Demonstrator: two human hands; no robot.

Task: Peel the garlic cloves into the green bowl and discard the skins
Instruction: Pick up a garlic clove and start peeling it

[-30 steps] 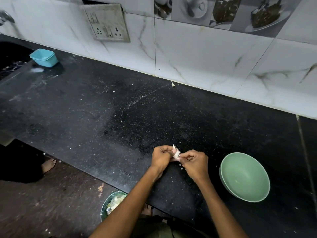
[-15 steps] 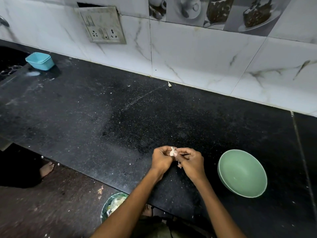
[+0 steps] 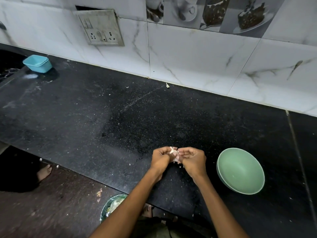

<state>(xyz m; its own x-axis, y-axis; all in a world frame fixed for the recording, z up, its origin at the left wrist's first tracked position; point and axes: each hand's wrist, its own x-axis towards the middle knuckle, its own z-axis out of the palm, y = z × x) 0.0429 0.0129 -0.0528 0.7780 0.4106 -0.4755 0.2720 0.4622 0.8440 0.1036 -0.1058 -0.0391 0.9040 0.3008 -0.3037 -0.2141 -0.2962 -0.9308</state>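
Both hands meet over the near part of the black counter (image 3: 120, 127). My left hand (image 3: 162, 159) and my right hand (image 3: 193, 160) pinch a small piece of garlic (image 3: 175, 154) between their fingertips, with papery pinkish-white skin sticking up from it. The green bowl (image 3: 240, 170) stands on the counter just right of my right hand, and I see nothing inside it. A green bin (image 3: 111, 206) with pale scraps in it sits on the floor below the counter edge, left of my left forearm.
A turquoise plastic tub (image 3: 37, 63) stands at the far left of the counter near a dark sink. One skin scrap (image 3: 167, 85) lies against the tiled wall. A socket plate (image 3: 101, 28) is on the wall. Someone's bare foot (image 3: 44, 171) stands on the floor at left.
My fingers have shifted on the garlic, and the loose skin now sticks up between the two hands. The view has drifted slightly; the bowl stays in place.
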